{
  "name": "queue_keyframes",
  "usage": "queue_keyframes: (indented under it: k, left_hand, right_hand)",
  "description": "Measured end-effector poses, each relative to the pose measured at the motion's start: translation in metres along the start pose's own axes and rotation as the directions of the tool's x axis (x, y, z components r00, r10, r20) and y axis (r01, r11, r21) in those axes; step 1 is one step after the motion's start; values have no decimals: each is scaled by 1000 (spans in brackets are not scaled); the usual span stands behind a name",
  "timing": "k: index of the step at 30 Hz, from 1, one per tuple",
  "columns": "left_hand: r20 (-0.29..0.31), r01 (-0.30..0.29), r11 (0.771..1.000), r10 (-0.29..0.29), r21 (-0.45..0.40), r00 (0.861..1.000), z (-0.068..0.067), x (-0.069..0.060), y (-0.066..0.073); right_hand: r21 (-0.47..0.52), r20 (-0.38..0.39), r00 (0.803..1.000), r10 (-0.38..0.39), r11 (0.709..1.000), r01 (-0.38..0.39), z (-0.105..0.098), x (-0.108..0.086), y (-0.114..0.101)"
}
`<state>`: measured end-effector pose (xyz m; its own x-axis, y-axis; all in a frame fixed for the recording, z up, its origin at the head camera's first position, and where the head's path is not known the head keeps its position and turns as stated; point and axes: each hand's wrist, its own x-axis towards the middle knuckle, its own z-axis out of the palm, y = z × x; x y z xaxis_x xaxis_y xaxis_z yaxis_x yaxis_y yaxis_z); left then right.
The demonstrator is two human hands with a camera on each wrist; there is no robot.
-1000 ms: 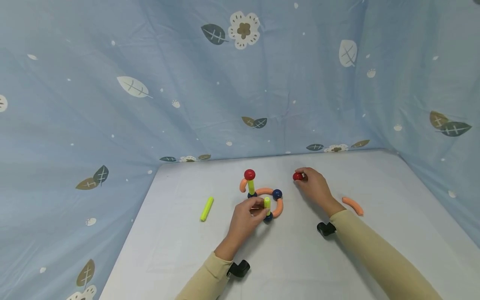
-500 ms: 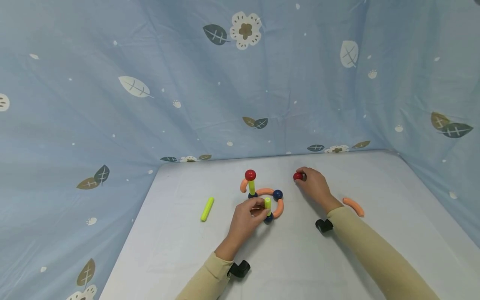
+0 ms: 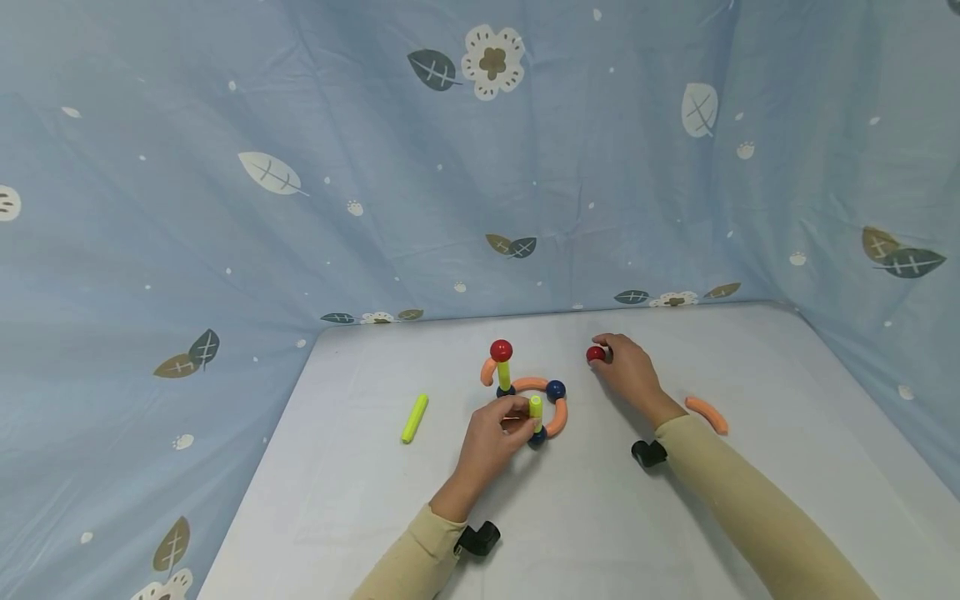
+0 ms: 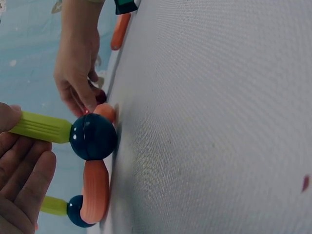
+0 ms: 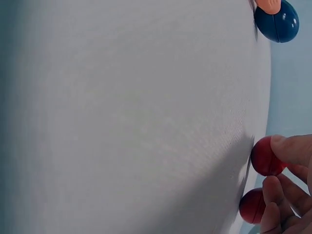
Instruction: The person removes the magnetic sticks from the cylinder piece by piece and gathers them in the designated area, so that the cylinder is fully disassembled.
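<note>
My left hand (image 3: 491,435) pinches a yellow-green magnetic stick (image 3: 536,407), upright on a dark blue ball (image 4: 93,137). That ball belongs to a curved frame of orange rods (image 3: 558,417) and blue balls (image 3: 555,389); my fingers hide its left part. At the frame's back left, another yellow-green stick (image 3: 504,375) stands with a red ball (image 3: 501,350) on top. To the right, my right hand (image 3: 632,373) holds a red ball (image 5: 265,158) between thumb and fingers at the table. A second red ball (image 5: 252,205) sits beside it at the other fingers, seen in the right wrist view.
A loose yellow-green stick (image 3: 415,418) lies left of the frame. One curved orange rod (image 3: 707,414) lies near the right forearm, and another orange piece (image 3: 488,372) shows behind the standing stick. A patterned blue cloth (image 3: 420,208) hangs behind the white table (image 3: 337,500).
</note>
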<state>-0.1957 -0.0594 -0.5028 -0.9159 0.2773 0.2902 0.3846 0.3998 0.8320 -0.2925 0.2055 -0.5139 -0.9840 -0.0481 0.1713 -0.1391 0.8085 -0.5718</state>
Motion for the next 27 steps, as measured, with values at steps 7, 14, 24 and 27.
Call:
queue_keyframes:
  k: [7,14,24,27]
  left_hand:
    - [-4,-9,1000,9,5,1000,-1,-1,1]
    - [-3,-9,1000,9,7,1000,-1,-1,2]
    - [-6,-21,1000,21,10,1000,0,-1,1]
    - [-5,-26,1000,26,18,1000,0,-1,0]
  right_hand:
    - [7,-2,1000,5,1000,-5,-1,-2,0]
    - [11,-17,1000,-13,1000,13,-5,-8,-2]
    - [48,-16,994,-110,993,111,-8,-29,-17]
    - [60,13,992,-122,991,121,-6,-36,-22]
